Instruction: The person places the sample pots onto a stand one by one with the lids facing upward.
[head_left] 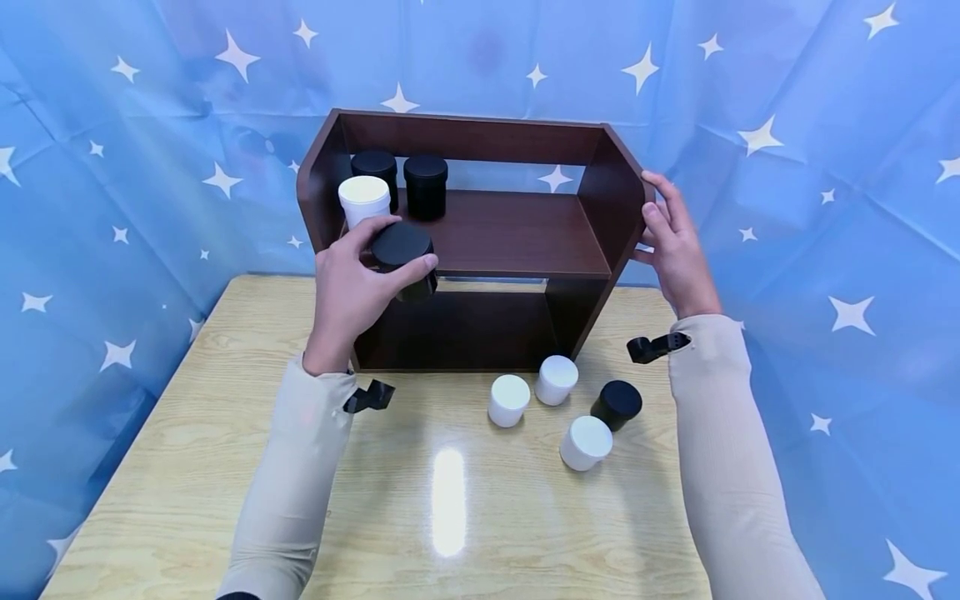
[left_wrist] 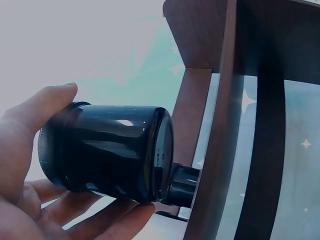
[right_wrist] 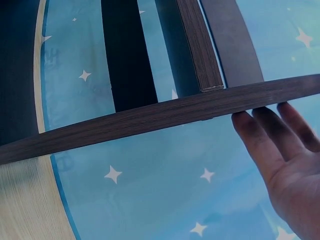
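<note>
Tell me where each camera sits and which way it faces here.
Head: above, looking forward and down at the shelf and table; both forearms show.
Left wrist: beside the left hand, whose fingers grip the black jar.
Right wrist: by the right hand at the shelf's side panel.
Head and left wrist share the jar.

The head view looks down and forward over the pale wooden desk (head_left: 225, 467) at the dark brown wooden shelf unit (head_left: 517, 233); both wrist views sit close against that shelf's opposite side panels, facing it
</note>
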